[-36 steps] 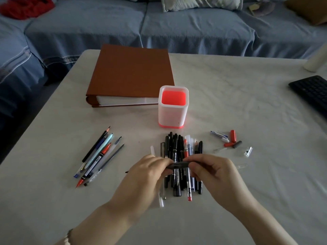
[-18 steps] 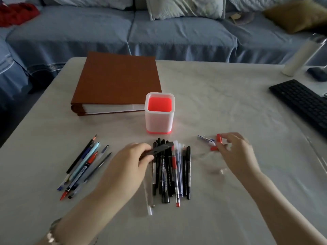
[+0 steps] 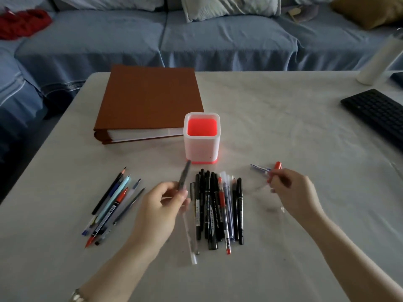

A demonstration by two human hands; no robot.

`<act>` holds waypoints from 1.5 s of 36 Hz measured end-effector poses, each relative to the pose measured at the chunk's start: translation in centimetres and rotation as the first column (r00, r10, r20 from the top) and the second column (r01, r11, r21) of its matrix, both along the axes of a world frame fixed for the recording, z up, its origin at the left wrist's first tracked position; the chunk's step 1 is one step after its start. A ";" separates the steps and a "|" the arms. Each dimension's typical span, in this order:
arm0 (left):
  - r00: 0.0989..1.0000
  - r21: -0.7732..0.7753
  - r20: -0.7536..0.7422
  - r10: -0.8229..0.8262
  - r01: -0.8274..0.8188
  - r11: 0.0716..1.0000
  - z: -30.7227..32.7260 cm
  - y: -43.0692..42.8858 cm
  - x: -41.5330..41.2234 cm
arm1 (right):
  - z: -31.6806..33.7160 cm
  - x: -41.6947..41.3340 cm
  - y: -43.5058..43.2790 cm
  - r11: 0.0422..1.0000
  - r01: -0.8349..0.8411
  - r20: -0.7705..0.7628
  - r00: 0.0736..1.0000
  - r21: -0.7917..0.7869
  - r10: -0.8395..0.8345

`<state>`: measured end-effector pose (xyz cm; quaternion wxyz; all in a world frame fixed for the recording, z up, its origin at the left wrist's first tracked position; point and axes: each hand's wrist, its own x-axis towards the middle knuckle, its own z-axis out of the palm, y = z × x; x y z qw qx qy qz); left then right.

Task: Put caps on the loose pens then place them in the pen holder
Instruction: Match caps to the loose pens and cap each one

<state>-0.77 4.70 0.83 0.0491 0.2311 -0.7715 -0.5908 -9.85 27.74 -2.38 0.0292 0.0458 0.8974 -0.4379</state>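
Note:
A white pen holder (image 3: 201, 149) with a red inside stands mid-table, nothing in it. My left hand (image 3: 162, 205) pinches a dark pen (image 3: 184, 176) that points up toward the holder's base. Right of that hand lies a pile of black and red pens (image 3: 218, 210). My right hand (image 3: 293, 192) hovers over the loose caps at the right, its curled fingers closing on something small and red; what it holds is partly hidden. A red cap (image 3: 278, 165) and a blue piece (image 3: 259, 168) lie just beyond its fingers. Several uncapped pens (image 3: 113, 203) lie at the left.
A brown binder (image 3: 150, 101) lies behind the holder. A black keyboard (image 3: 377, 114) sits at the right edge, with a white cylinder (image 3: 379, 59) behind it. A blue sofa (image 3: 196, 35) runs along the table's far side.
My hands have come apart: the left kept the dark pen and tilted it upward, while the right went out to the loose caps at the right.

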 end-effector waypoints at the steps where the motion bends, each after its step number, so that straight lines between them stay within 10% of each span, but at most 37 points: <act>1: 0.996 0.278 0.033 0.089 -0.094 0.956 0.4 0.4 -0.4 | 0.6 0.6 -0.7 0.984 0.021 0.046 0.999 -0.175 -0.013; 4: 0.958 0.804 0.175 0.225 -0.271 0.529 1.3 1.0 -1.4 | 2.3 2.5 -2.7 0.785 0.127 0.247 0.969 -0.607 0.033; 7: 0.955 0.889 0.177 0.238 -0.259 0.378 1.5 0.9 -1.5 | 3.2 4.3 -4.2 0.681 0.165 0.300 0.950 -0.714 0.083; 46: 0.975 0.864 -0.057 0.214 -0.059 0.500 1.4 1.4 3.1 | 4.7 8.5 -7.6 0.749 -0.099 0.075 0.978 -0.655 0.195; 54: 0.989 0.684 0.080 0.125 -0.146 0.714 1.1 -0.3 3.3 | 2.9 8.5 -5.7 0.889 -0.439 -0.135 0.896 -0.134 0.422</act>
